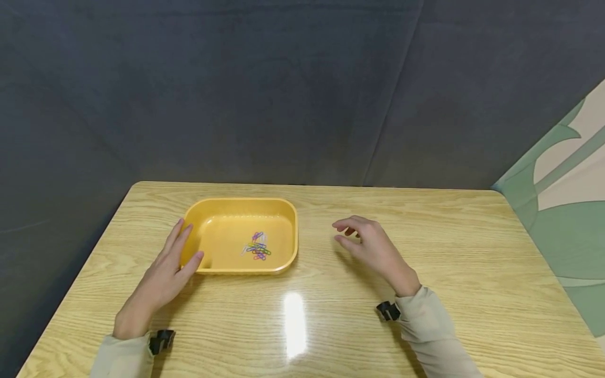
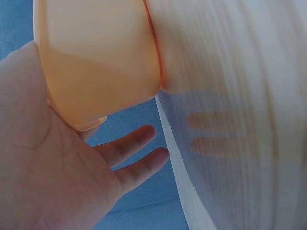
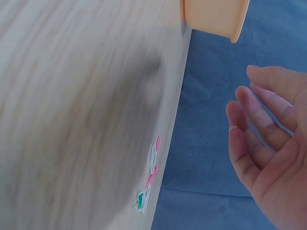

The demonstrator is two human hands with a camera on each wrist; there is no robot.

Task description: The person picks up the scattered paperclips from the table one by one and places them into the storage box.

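A yellow tray stands left of centre on the table, with several coloured paper clips in a loose heap inside it. My left hand rests along the tray's left end, fingers straight and thumb spread over the near-left corner. In the left wrist view, the palm lies right against the tray's outer wall. My right hand hovers above the table to the tray's right, fingers loosely bent and holding nothing. Pink, white and green paper clips lie on the table in the right wrist view, hidden in the head view.
The light wood table ends at a dark cloth behind and on the left. A green and beige patterned cloth borders its right side. Each wrist carries a small black mount.
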